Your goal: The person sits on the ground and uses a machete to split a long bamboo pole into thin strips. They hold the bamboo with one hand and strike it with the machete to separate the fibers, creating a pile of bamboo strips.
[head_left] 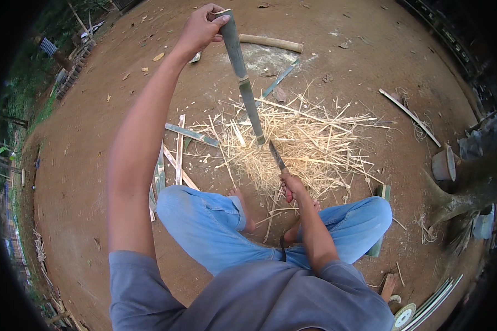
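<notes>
My left hand [203,28], arm stretched far out, grips the upper end of a green bamboo strip [237,60]. The strip slants down, with a pale node partway along it, and its lower end is over a heap of pale shavings [309,138]. My right hand [294,186] is closed round the handle of a knife [277,156]. Its dark blade points up and away, the tip close to the strip's lower end; whether they touch I cannot tell. Part of the handle shows red below my fist.
A round bamboo pole [270,42] lies beyond the heap. Split bamboo pieces [192,134] lie left of it, another strip [410,117] at right. A pale bucket [444,164] stands by a tree trunk [453,201]. A round disc [404,316] and thin strips [439,300] lie lower right.
</notes>
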### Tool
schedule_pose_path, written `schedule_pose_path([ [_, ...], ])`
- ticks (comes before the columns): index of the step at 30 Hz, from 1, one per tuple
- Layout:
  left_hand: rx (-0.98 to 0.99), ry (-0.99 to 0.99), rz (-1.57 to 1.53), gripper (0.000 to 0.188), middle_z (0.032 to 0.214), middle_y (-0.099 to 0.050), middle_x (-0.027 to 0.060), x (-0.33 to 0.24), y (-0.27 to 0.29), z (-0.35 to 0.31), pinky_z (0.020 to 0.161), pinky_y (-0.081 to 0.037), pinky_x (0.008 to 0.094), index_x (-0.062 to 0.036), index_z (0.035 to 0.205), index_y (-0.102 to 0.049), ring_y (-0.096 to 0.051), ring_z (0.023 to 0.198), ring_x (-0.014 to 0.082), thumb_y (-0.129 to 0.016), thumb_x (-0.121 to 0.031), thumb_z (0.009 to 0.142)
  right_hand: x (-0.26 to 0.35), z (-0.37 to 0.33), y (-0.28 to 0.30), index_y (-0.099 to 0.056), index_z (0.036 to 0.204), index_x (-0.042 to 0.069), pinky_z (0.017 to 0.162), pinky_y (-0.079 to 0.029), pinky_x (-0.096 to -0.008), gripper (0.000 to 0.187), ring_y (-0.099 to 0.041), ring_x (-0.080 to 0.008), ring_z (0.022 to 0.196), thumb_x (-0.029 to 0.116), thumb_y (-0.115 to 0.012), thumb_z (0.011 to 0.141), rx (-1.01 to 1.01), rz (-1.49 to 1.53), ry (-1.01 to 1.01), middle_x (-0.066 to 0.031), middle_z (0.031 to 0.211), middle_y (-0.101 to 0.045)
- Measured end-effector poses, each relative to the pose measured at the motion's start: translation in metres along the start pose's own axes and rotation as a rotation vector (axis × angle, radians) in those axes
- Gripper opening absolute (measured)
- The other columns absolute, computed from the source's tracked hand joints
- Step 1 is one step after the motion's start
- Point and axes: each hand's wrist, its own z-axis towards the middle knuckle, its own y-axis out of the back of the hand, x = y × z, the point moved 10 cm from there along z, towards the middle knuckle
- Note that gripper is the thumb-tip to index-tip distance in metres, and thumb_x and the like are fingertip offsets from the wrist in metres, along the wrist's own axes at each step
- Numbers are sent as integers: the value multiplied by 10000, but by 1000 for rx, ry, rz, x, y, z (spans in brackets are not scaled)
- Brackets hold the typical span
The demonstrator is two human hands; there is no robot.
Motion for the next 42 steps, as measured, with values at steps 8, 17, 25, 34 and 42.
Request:
schedule_pose_path([
  [8,3,-89,-46,215,898,-658,32,-36,-33,10,643,-557,270,-46,1039,-621,-625,796,104,-661,-209,904,5,-6,8,-565,817,28,422,-394,-299,342,-458,-145,445,355,-609,902,-28,-70,44,-35,598,-506],
  [17,22,-10,-34,222,896,-633,35,-40,-30,-9,632,-552,263,-40,1096,-624,-617,791,112,-619,-183,925,6,-26,2,-578,738,-40,421,-401,-366,517,-469,-197,392,455,-554,889,-42,-125,66,-109,579,-540],
  [25,45,-46,37,254,889,-625,40,-42,-29,2,629,-553,256,-37,1141,-617,-622,783,117,-614,-180,931,16,-43,-1,-565,703,-36,415,-394,-373,530,-475,-200,392,453,-528,907,-99,-114,150,-100,541,-519],
  [34,73,42,-51,279,937,-629,32,-32,-17,-11,659,-543,249,-51,1182,-595,-620,767,101,-588,-195,943,9,-46,-14,-573,745,-26,378,-347,-358,517,-428,-186,374,454,-495,921,-92,-198,107,-70,525,-486],
  [42,113,108,-71,334,1102,-663,50,-26,-21,-4,746,-545,267,-102,1254,-559,-640,859,124,-580,-262,961,-15,-6,1,-551,781,-9,353,-332,-363,355,-442,-190,370,327,-575,892,-129,-190,116,-75,562,-512],
])
